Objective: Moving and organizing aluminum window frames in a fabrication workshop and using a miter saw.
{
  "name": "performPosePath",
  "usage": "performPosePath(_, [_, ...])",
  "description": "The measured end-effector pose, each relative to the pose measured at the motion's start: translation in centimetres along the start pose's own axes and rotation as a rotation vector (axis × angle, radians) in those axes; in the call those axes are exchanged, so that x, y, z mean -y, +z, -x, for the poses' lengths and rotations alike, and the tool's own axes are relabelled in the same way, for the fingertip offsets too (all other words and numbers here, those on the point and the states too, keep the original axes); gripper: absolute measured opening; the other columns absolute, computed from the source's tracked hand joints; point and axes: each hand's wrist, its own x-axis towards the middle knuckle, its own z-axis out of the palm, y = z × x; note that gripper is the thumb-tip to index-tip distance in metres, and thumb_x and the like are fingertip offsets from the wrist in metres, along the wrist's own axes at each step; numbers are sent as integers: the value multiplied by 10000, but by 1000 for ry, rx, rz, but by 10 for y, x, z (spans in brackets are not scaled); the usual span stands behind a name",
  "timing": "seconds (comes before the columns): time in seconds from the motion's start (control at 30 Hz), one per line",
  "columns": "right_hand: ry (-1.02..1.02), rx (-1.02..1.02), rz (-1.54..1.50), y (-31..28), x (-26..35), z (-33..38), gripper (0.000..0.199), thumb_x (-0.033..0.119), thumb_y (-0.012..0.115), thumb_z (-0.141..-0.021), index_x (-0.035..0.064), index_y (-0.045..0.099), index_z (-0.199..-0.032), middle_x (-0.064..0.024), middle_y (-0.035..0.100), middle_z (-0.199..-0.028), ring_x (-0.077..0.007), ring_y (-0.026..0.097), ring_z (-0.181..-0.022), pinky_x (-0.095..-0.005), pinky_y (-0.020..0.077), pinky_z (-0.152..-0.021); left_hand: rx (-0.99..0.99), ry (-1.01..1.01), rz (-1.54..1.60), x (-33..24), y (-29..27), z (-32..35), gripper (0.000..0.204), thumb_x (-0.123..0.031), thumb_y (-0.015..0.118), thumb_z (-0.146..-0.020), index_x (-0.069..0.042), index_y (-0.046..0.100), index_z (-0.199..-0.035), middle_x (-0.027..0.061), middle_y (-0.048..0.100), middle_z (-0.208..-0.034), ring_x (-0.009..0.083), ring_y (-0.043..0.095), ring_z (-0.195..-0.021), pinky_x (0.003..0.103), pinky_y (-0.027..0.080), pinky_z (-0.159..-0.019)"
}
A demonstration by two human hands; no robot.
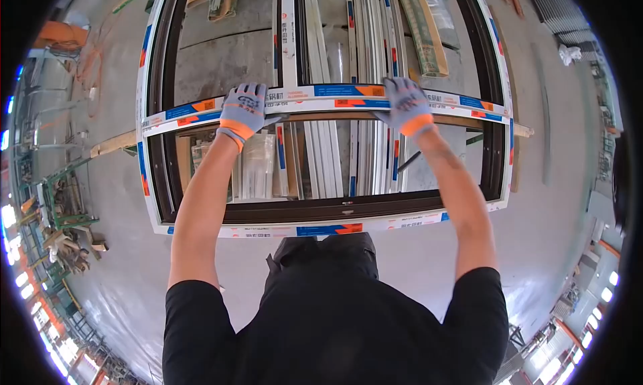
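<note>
Squarely over the large dark-brown window frame wrapped in white protective film with blue and orange patches (321, 217), lying flat and raised a little above the grey concrete floor (120, 204). Both arms stretched out across the frame's near rail to its film-wrapped cross bar (321, 97), midway up the frame.

Step in hand, by the look of it: pressing or steadying that cross bar where it meets the frame's upright centre bar (288, 37). Any next move here calls for even pressure from both sides, so as not to tilt the bar or shift the frame on the pale wooden batten (114, 142) running under it and jutting out at its left side.

Left hand (244, 110), in a grey-blue glove with an orange cuff: laid palm down on the cross bar left of the centre bar, fingers spread, thumb out to the side, clasping nothing. Right hand (405, 107), gloved alike: flat on the bar right of centre, fingers closer together, not wrapped round it as far as can be seen; fingertips at the far edge too small to judge.

Seen through the frame's openings: a stack of long white profile lengths (328, 164) on the floor below.
</note>
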Motion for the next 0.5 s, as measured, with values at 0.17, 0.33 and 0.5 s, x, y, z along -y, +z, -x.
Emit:
performPosePath(0.17, [49,117,148,1,32,-35,618,446,722,-716,43,551,-1151,-132,545,-1110,-295,519,-1087,-382,450,-931,-19,-10,2,23,7,3,768,-669,655,-716,-52,552,-1161,104,568,-1120,273,543,-1050,390,436,-906])
performPosePath(0.33, [74,125,178,-2,37,-47,534,411,695,-730,60,568,-1113,-115,551,-1096,-284,528,-1075,-371,461,-918,-16,-13,8,35,7,-3,763,-672,659,-712,-55,555,-1148,110,569,-1113,279,551,-1038,388,447,-894])
performPosePath(0.5, [32,228,118,-6,37,-50,573,454,685,-757,73,573,-1169,-106,566,-1123,-268,534,-1113,-364,455,-952,-68,75,-1,40,15,4,733,-659,663,-719,-60,557,-1128,103,580,-1070,273,559,-1028,389,459,-861])
